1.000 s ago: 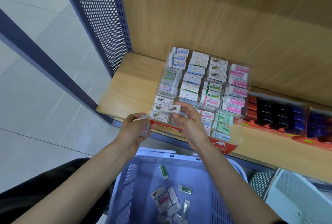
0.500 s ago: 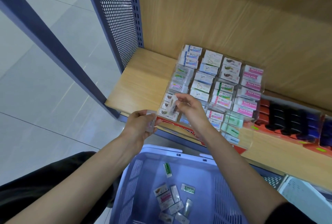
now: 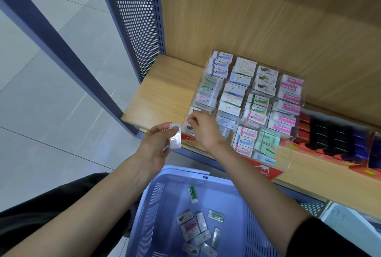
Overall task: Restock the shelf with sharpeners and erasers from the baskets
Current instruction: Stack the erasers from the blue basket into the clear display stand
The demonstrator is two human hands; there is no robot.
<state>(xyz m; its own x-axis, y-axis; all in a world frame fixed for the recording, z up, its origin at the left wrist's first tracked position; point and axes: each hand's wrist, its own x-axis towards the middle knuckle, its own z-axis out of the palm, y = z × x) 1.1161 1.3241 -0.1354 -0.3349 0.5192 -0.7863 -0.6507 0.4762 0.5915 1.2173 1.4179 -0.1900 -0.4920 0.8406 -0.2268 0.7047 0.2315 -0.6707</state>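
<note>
My left hand (image 3: 157,145) pinches a small stack of clear-wrapped erasers (image 3: 174,137) between thumb and fingers, held just in front of the shelf (image 3: 162,93) edge, above the floor side of the basket. My right hand (image 3: 203,127) reaches into the front-left compartment of the clear display tray (image 3: 292,124), fingers curled together over the packs there; whether they grip one I cannot tell, the knuckles cover it. The tray sits on the wooden shelf near its left end, divided into compartments: white-and-blue packs at the back left, pink "Hard Eraser" packs (image 3: 288,108) down the right column, pale green ones at the front right. To the right of the tray, a row of dark red, black and blue items (image 3: 334,135) stands along the shelf; too blurred to name. Below my arms, the lilac basket (image 3: 156,205) holds loose erasers (image 3: 195,230) scattered on its bottom, one green-labelled piece lying apart from the cluster. A white basket (image 3: 350,227) shows at the lower right corner.
</note>
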